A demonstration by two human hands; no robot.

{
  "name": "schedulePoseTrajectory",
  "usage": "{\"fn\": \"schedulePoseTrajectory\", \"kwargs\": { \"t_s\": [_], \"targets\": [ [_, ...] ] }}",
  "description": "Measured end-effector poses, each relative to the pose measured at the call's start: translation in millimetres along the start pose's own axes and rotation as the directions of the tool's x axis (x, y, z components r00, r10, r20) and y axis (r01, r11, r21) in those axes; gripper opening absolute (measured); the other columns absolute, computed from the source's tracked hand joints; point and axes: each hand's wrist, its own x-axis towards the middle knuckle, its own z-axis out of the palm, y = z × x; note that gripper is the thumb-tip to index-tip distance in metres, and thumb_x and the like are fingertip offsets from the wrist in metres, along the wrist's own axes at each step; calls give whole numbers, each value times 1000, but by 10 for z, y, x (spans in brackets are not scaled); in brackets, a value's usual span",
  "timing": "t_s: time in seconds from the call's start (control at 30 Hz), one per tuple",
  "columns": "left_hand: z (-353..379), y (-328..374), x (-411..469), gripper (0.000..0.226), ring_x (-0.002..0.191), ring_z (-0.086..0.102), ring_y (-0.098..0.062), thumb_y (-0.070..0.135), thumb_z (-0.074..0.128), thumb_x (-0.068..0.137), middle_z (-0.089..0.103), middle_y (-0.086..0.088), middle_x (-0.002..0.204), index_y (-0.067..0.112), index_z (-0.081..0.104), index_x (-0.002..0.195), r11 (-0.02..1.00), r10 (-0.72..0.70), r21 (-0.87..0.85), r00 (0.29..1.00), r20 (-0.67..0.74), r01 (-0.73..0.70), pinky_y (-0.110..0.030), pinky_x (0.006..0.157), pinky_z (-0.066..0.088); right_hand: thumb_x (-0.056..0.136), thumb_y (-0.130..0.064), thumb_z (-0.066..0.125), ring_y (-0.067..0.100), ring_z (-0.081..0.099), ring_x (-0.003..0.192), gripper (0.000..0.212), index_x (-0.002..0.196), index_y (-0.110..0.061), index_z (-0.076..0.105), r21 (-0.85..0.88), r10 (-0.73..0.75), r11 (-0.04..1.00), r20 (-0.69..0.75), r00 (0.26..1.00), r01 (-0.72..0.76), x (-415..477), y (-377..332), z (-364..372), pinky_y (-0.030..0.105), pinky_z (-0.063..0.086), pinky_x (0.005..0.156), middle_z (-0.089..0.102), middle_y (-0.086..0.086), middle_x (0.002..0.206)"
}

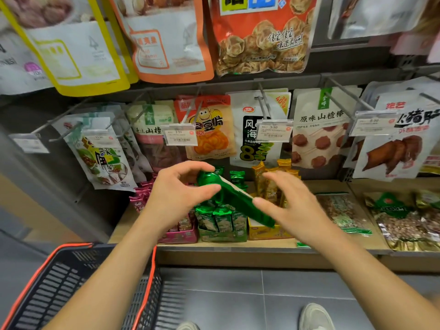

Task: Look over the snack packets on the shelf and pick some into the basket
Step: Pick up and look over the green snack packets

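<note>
A long green snack packet (234, 198) is held tilted in the air in front of the low shelf. My left hand (177, 191) pinches its upper end between thumb and fingers. My right hand (289, 206) is at the packet's lower end with fingers spread and nearly straight, the fingertips touching its edge. Below the packet stand display boxes of green packets (220, 225), pink packets (181, 231) and yellow packets (269, 184). The black basket with an orange rim (57, 287) hangs at the lower left under my left forearm.
Snack bags hang on pegs above, with price tags (180, 134) in front. Flat nut bags (345, 213) lie on the wooden shelf (238, 245) to the right. Grey floor tiles and a shoe (315, 316) are below.
</note>
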Motion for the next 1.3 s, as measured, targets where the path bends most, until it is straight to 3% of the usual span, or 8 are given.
{"fn": "schedulePoseTrajectory", "kwargs": {
  "t_s": [0.1, 0.23, 0.43, 0.57, 0.77, 0.9, 1.03, 1.3],
  "targets": [
    [120, 26, -35, 36, 84, 72, -18, 6, 86, 66, 74, -1, 91, 25, 73, 95, 999, 36, -19, 996, 88, -34, -29, 73, 58, 83, -66, 48, 4, 35, 137, 75, 149, -36, 29, 157, -153, 979, 165, 974, 127, -47, -132, 111, 41, 34, 113, 38, -15, 151],
    [189, 65, -49, 38, 92, 69, -21, 3, 86, 64, 73, -4, 97, 23, 69, 93, 986, 90, -147, 992, 94, -75, -25, 75, 55, 95, -39, 57, 9, 58, 110, 48, 139, -31, 42, 234, -187, 959, 102, 977, 159, -65, -196, 185, 41, 50, 91, 62, -11, 123],
    [178, 81, -48, 29, 98, 67, -24, 16, 83, 64, 73, -8, 102, 29, 68, 85, 965, 99, -254, 987, 123, -65, -34, 79, 57, 97, -36, 53, 11, 60, 89, 31, 126, -31, 45, 218, -198, 960, 90, 976, 174, -97, -253, 191, 44, 51, 76, 63, -11, 99],
    [147, 61, -36, 29, 95, 67, -23, 19, 84, 64, 72, -9, 102, 25, 66, 86, 964, 85, -264, 982, 171, -38, -33, 78, 56, 99, -30, 51, 12, 60, 94, 30, 128, -30, 45, 235, -191, 960, 139, 972, 155, -84, -237, 185, 44, 50, 82, 64, -10, 103],
    [28, 40, -10, 19, 80, 57, -17, 27, 69, 80, 60, -10, 88, 17, 64, 96, 991, 60, -133, 966, 251, -27, -35, 75, 52, 102, -30, 42, -2, 54, 121, 33, 127, -47, 54, 587, -136, 795, 419, 898, -154, -34, -236, 17, 32, 36, 110, 61, -25, 127],
    [62, 35, -25, 10, 59, 51, -13, 17, 68, 77, 58, -7, 71, 11, 62, 83, 954, -10, -282, 954, 299, 99, -21, 54, 45, 101, -44, 38, -14, 61, 97, 34, 95, -53, 71, 611, -93, 762, 431, 898, -215, -83, -277, 17, 7, 41, 92, 67, -34, 100],
    [118, 22, -21, 14, 44, 41, -8, 10, 65, 76, 48, 0, 55, 18, 60, 66, 869, -94, -438, 946, 312, 231, -20, 43, 37, 86, -67, 46, 11, 57, 65, 47, 113, -28, 48, 610, -155, 777, 420, 894, -152, -128, -316, 40, 34, 49, 72, 62, -6, 87],
    [152, -12, 29, 14, 44, 38, -9, 10, 68, 82, 45, 3, 51, 19, 62, 73, 905, -63, -406, 984, 168, 127, -20, 45, 32, 86, -53, 52, 20, 61, 59, 30, 107, -32, 55, 672, -169, 726, 380, 910, -146, -84, -272, -6, 30, 52, 50, 65, -9, 78]
  ]
}}
